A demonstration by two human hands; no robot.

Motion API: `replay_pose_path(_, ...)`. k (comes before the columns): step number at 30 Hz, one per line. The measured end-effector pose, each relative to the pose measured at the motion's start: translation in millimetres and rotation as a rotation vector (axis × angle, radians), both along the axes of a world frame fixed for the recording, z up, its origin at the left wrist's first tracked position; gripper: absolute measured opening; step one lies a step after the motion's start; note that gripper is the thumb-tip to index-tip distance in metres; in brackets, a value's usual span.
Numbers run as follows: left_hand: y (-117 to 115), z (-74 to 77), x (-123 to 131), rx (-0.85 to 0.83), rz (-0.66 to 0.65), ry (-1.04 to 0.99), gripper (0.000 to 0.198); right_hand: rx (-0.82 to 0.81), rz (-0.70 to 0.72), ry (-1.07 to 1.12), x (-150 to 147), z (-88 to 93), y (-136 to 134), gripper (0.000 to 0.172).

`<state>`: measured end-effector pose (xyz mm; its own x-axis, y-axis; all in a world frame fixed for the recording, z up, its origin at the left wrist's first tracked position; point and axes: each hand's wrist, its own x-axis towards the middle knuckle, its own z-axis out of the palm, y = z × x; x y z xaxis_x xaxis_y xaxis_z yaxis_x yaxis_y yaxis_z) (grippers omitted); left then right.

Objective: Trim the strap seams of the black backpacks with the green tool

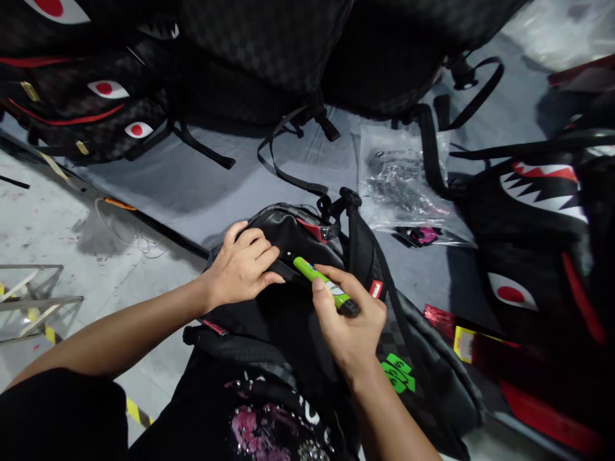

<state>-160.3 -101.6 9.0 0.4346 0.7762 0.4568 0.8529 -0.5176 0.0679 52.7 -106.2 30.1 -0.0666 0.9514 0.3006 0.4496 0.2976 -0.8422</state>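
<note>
In the middle lies a black backpack (273, 326) with checked panels, dark straps and a bright green patch (398, 373). My left hand (245, 262) has its fingers closed on a black strap-like piece near the top of this backpack. A green marker pen (319, 276) with a black rear end is gripped in my right hand (348, 314). Its tip points left, close to the piece under my left fingers; whether it touches is unclear. A black buckle (350, 197) and a red tag (376, 289) show on the near strap.
More black backpacks (250, 57) stand along the back of the grey-covered table (158, 192). To the right is one with a shark mouth and eye (512, 291). A clear plastic bag (398, 182) with dark contents lies between them. A metal frame (36, 301) stands on the floor at left.
</note>
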Motion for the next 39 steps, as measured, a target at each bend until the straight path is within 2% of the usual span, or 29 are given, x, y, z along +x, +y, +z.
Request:
replay_pose_path(3, 4.8, 2.6, -0.7, -0.045, -0.010, -0.009, 0.051, 0.028, -0.025, -0.026, -2.2, -0.8, 0.5, 0.014)
replay_pose_path(11, 6.8, -2.8, -4.3, 0.004, -0.071, -0.029, 0.050, -0.047, -0.002, -0.099, -3.4, 6.0, 5.1, 0.016)
replay_pose_path(17, 4.8, -4.1, -6.3, 0.043, -0.059, -0.032, 0.051, -0.001, 0.087, -0.164, -7.9, 6.5, 7.6, 0.016)
replay_pose_path(21, 3.6, -2.4, -10.1, 0.039, -0.086, -0.056, 0.053, 0.018, 0.052, -0.158, -16.5, 4.3, 8.3, 0.015)
replay_pose_path(25, 1.2, -0.1, -15.8, 0.008, -0.094, -0.079, 0.057, -0.016, 0.124, -0.071, -19.6, 17.7, 4.4, 0.014)
replay_pose_path(28, 0.1, -1.5, -19.4, 0.004, -0.095, -0.083, 0.057, 0.091, 0.079, 0.019, 4.2, 41.8, 1.9, 0.013)
replay_pose_path(31, 2.1, -0.5, -18.3, -0.016, -0.035, -0.215, 0.051, 0.339, -0.208, -0.069, 55.5, 58.1, 15.1, 0.016)
replay_pose_path(33, 7.1, 3.8, -15.0, -0.087, 0.107, -0.371, 0.045, 0.352, -0.410, -0.253, 97.2, 53.0, 39.2, 0.020)
replay_pose_path(34, 10.7, 6.6, -13.2, -0.153, 0.189, -0.431, 0.048, 0.275, -0.426, -0.411, 117.1, 45.1, 54.9, 0.019)
replay_pose_path(37, 22.3, 13.8, -8.5, -0.377, 0.345, -0.470, 0.068, -0.194, -0.373, -0.983, 162.0, 9.1, 104.7, 0.032)
replay_pose_path(39, 26.2, 16.2, -5.9, -0.433, 0.368, -0.438, 0.069, -0.288, -0.319, -1.083, 176.5, -15.2, 131.5, 0.033)
